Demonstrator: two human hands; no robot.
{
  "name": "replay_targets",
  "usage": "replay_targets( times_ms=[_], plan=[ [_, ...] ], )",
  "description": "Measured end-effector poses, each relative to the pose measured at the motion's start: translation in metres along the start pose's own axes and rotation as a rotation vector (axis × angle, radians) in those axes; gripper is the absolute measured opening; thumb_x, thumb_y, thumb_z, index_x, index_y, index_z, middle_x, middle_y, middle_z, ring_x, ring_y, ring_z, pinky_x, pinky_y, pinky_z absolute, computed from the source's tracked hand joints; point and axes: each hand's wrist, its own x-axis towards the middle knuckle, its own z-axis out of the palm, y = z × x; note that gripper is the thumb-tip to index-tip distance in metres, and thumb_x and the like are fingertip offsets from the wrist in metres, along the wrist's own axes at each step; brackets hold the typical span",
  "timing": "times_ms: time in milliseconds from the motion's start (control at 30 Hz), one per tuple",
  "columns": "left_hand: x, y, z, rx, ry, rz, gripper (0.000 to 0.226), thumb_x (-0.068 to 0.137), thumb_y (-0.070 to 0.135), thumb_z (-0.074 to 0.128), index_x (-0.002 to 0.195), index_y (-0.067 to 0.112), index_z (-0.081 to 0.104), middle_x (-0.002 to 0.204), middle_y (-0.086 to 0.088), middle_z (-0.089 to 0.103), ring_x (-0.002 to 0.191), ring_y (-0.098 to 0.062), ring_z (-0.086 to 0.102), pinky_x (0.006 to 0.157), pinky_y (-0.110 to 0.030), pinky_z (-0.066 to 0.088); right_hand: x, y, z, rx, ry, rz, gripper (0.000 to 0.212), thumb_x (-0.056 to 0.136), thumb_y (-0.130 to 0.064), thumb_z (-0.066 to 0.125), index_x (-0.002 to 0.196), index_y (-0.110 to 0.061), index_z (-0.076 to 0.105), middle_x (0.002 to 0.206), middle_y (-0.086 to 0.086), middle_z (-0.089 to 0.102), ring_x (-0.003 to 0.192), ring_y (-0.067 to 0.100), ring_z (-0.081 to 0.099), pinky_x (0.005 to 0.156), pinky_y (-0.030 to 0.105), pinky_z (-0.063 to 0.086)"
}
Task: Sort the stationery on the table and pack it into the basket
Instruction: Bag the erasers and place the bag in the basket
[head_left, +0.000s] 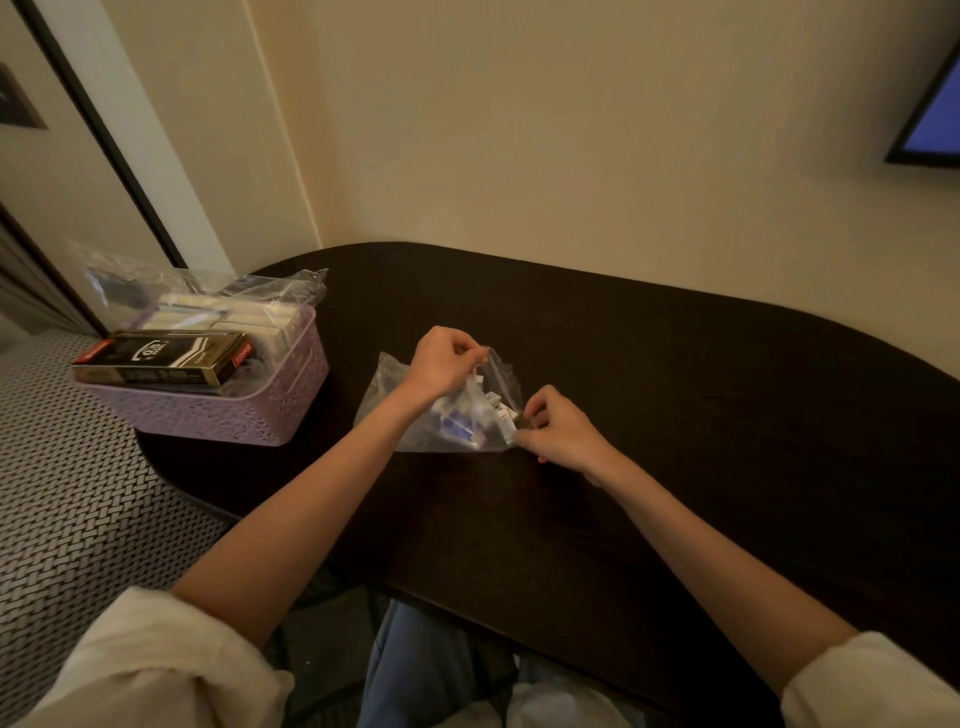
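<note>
**Two Hands on One Bag, One Basket Loaded**

Rolled white sleeves and blue trousers sit closest to the camera, at the near edge of the dark counter (675, 415). Two bare forearms extend from the sleeves to one clear plastic bag (415, 415) lying on the counter near its middle.

1. Left hand (441, 361): fingers curled, pinching the upper edge of the bag.
2. Right hand (558, 434): fingers curled, pinching the bag's right edge. The hands are apart, each clamped on the bag.
3. Bag contents: several small white and blue items; count and printing cannot be told.

One lilac perforated basket (249, 415) stands at the counter's left end, well apart from the bag. It holds:

- one black-and-gold box (161, 358) lying across the near rim, marked "0.5"; its red end labels are unreadable;
- a second clear bag (218, 296) holding pale boxes, count uncertain.

One blue screen (935, 119) hangs on the wall at upper right.
</note>
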Motion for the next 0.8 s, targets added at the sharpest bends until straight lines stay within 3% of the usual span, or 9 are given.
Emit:
replay_targets(
  times_ms=[133, 267, 533, 633, 800],
  plan=[
    [-0.004, 0.003, -0.002, -0.025, 0.020, -0.024, 0.013, 0.092, 0.017, 0.062, 0.092, 0.008, 0.071, 0.082, -0.006, 0.068, 0.071, -0.014, 0.062, 0.071, -0.028, 0.053, -0.002, 0.009, 0.006, -0.078, 0.127, -0.102, 0.003, 0.084, -0.013, 0.071, 0.086, -0.016, 0.070, 0.087, -0.002, 0.064, 0.083, 0.011, 0.063, 0.071, 0.025, 0.054],
    [-0.011, 0.008, -0.015, -0.041, 0.152, 0.031, 0.013, 0.093, 0.017, 0.061, 0.091, 0.010, 0.072, 0.072, 0.000, 0.065, 0.064, -0.009, 0.059, 0.064, -0.024, 0.050, -0.005, 0.001, -0.005, 0.000, 0.263, -0.214, 0.006, 0.083, -0.016, 0.073, 0.079, -0.012, 0.075, 0.070, -0.003, 0.069, 0.072, 0.010, 0.067, 0.072, 0.025, 0.056],
    [-0.015, 0.024, -0.057, -0.428, 0.424, -0.044, 0.018, 0.094, 0.014, 0.060, 0.079, 0.015, 0.069, 0.062, -0.001, 0.061, 0.052, -0.003, 0.054, 0.054, -0.017, 0.045, -0.006, -0.049, -0.038, 0.007, 0.485, -0.417, 0.005, 0.084, -0.013, 0.072, 0.086, -0.013, 0.076, 0.078, -0.009, 0.067, 0.078, 0.004, 0.064, 0.076, 0.019, 0.052],
    [-0.018, 0.034, -0.067, -0.467, 0.483, -0.038, 0.013, 0.094, 0.014, 0.060, 0.085, 0.014, 0.069, 0.064, 0.000, 0.061, 0.053, -0.002, 0.055, 0.054, -0.014, 0.047, -0.006, -0.068, -0.050, -0.013, 0.543, -0.496, 0.005, 0.084, -0.012, 0.072, 0.087, -0.012, 0.076, 0.080, -0.008, 0.066, 0.077, 0.003, 0.062, 0.075, 0.016, 0.049],
    [-0.022, 0.041, -0.077, -0.513, 0.527, -0.032, 0.014, 0.094, 0.015, 0.060, 0.083, 0.012, 0.069, 0.063, -0.003, 0.064, 0.053, -0.006, 0.059, 0.058, -0.021, 0.052, -0.005, -0.087, -0.058, 0.008, 0.584, -0.586, 0.005, 0.085, -0.011, 0.070, 0.087, -0.011, 0.075, 0.083, -0.004, 0.068, 0.075, 0.002, 0.061, 0.072, 0.012, 0.048]
  ],
)
